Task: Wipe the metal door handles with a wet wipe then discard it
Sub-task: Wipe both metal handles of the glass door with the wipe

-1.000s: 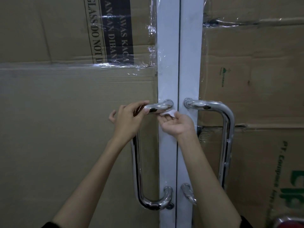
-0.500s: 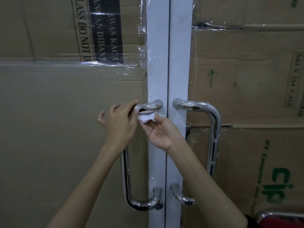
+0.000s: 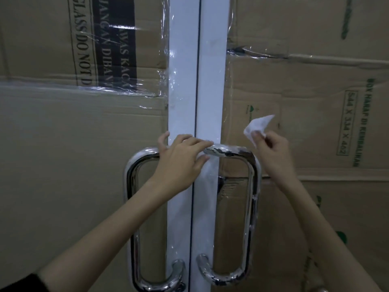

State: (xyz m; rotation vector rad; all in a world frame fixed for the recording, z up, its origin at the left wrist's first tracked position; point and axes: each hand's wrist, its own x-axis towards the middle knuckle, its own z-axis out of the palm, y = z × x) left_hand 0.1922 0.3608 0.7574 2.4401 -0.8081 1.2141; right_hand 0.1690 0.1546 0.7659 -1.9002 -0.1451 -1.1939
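Two polished metal pull handles flank the seam of a white double door. The left handle point(image 3: 131, 207) curves down from under my left hand point(image 3: 181, 163), whose fingers lie apart over its top bar and reach across the seam to the right handle's top end. The right handle point(image 3: 251, 207) has a mottled, patchy top bar. My right hand point(image 3: 271, 152) hovers just above and right of that bar's corner, pinching a small white wet wipe point(image 3: 257, 126) that sticks up clear of the metal.
The white door frame point(image 3: 212, 81) runs up the middle. Brown cardboard sheets point(image 3: 63, 165) taped with clear film cover both door panels, printed with black and green text. Both of my forearms reach up from the lower edge of the view.
My right hand left the left handle's top bar and carried the wipe up and right past the right handle. My left hand slid right toward the door seam. The view shifted closer.
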